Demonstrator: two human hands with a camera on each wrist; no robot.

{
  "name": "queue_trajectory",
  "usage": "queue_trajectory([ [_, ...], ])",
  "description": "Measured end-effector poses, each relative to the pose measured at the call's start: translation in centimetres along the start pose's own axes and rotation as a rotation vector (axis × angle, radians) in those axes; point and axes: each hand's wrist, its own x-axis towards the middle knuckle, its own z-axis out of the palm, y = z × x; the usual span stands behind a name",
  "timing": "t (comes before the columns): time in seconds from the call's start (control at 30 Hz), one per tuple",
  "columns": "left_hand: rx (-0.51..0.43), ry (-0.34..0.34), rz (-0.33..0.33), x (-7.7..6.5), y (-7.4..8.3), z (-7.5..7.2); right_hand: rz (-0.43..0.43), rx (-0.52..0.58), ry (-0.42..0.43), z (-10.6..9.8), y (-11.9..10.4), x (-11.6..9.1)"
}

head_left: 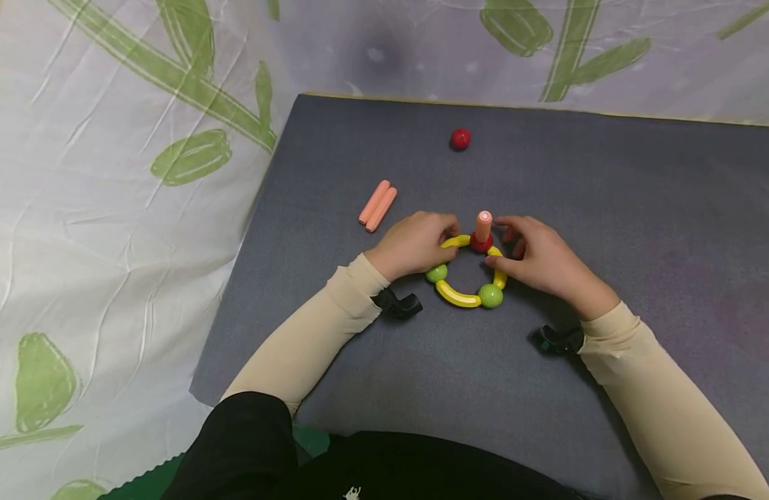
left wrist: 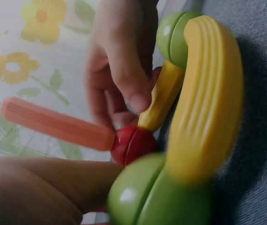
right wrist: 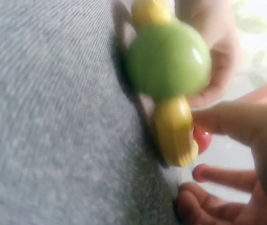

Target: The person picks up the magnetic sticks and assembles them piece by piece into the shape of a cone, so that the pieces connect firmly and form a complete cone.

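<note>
yellow curves (head_left: 457, 241) (head_left: 500, 278) partly behind hands (head_left: 416, 243) (head_left: 537, 257)

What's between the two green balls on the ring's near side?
One curved yellow piece spans from the left green ball to the right green ball. Head view shows it; left wrist view too.

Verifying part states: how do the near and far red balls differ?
The near red ball sits in the ring between yellow pieces; the far red ball lies alone. A pink stick stands on the near one; none on the far one. Both are glossy red.
</note>
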Motion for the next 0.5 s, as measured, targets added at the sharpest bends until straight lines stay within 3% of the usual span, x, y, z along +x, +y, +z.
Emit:
queue_trajectory([
  [0.17, 0.025, 0.02, 0.096, 0.1, 0.1, 0.5, -0.155, 0.042, -0.02, 0.4, 0.3, -0.1],
  [0.3, 0.045, 0.035, 0.14, 0.1, 0.1, 0.6, -0.216, 0.067, -0.014, 0.7, 0.5, -0.1],
  [0.4, 0.046, 0.073, 0.116, 0.1, -0.4, -0.2, -0.226, 0.074, 0.008, 0.8, 0.5, 0.0],
  [0.5, 0.081, 0.161, 0.043, -0.2, -1.3, -1.5, -0.222, 0.067, 0.03, 0.8, 0.5, 0.0],
])
